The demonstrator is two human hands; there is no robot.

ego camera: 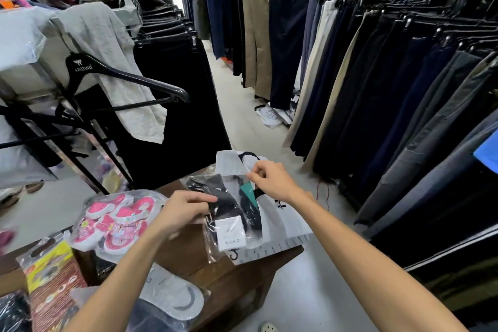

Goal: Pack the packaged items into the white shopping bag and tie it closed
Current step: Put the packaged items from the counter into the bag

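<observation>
Left hand (180,214): fingers curled, thumb and fingertips closed in a pinch grip on the upper left edge of the clear packet of black socks (229,217); the grip is clamped on the packet film.
Right hand (270,179): fingers curled, thumb and forefinger pinched together on the upper edge of the white shopping bag (272,219), at its opening; the grip is clamped on the bag material.
White shopping bag: lies flat on the far right corner of the brown desk (215,275), its lower edge overhanging the desk rim; a black handle loop shows at its top.
Packet of black socks: lies on top of the bag, toward the bag's left side, touching it; a white label sits at its near end. Whether any part is already inside the bag opening cannot be told.
Pink shoes in clear wrap (116,221): on the desk, left of the bag, just beside the left hand.
Grey socks packet (173,296): on the desk, nearer the camera than the bag, under the left forearm.
Red and yellow packet (52,277): far left of the bag, at the desk's left end.
Trouser racks (377,75): beyond and right of the bag.
</observation>
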